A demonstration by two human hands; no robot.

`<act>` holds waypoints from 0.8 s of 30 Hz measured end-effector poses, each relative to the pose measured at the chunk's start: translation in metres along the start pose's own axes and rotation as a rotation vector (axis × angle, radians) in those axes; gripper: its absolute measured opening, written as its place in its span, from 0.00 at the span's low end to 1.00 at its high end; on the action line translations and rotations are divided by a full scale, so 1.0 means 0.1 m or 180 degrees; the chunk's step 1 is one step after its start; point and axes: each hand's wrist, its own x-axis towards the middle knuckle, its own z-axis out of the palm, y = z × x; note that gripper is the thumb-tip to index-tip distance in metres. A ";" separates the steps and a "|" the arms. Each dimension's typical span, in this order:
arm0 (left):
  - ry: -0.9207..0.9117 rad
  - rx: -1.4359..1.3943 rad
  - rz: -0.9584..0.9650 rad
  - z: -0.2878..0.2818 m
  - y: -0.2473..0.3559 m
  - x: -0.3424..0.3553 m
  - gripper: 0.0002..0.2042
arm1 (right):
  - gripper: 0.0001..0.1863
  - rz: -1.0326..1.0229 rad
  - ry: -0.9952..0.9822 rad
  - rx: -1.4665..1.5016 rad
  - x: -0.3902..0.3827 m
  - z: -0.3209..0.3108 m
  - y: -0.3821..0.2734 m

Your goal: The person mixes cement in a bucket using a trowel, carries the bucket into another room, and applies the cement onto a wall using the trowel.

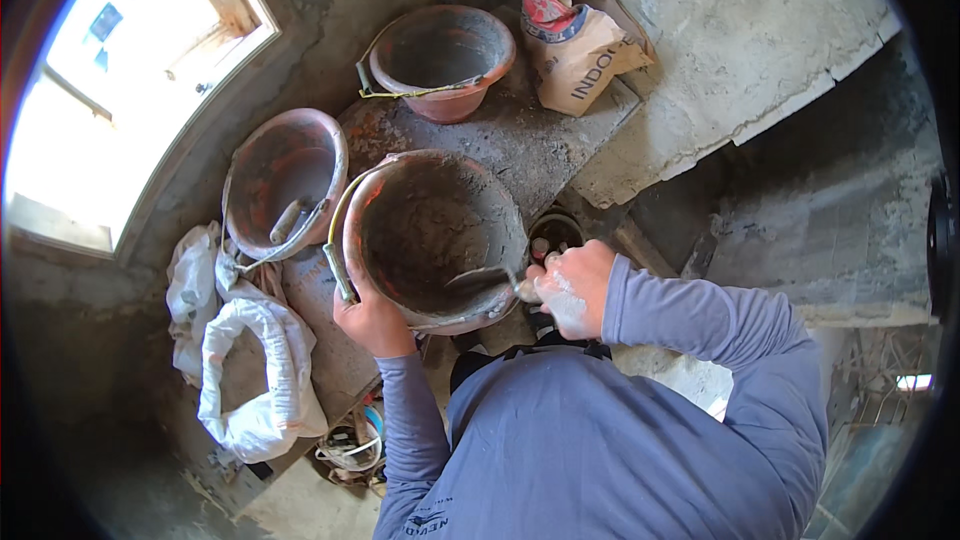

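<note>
A mortar-smeared red bucket (400, 190) is tilted toward me in the middle of the view. My left hand (370, 318) grips its lower left rim beside the yellow-green handle. My right hand (570, 285), dusted with cement, is closed on the handle of a trowel (480, 278) whose blade lies inside the bucket against the grey mortar near the lower wall.
A second red bucket (285, 180) holding a tool stands at the left, and a third (440, 60) sits farther back on a grey slab (520, 140). A paper cement bag (575, 45) leans behind it. An open white sack (255, 370) lies lower left. A bright window (130, 70) is upper left.
</note>
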 end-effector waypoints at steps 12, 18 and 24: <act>-0.0408 0.0258 0.0115 -0.21 -0.03 0.13 0.16 | 0.17 0.1321 0.0705 0.0775 0.46 0.31 0.23; -0.0745 0.0493 0.0242 -0.24 -0.04 0.19 0.16 | 0.21 0.0375 0.0491 0.0599 1.05 0.63 0.02; -0.1077 0.0681 0.0385 -0.17 -0.09 0.31 0.16 | 0.22 -0.0151 0.0321 0.0093 0.90 0.49 -0.10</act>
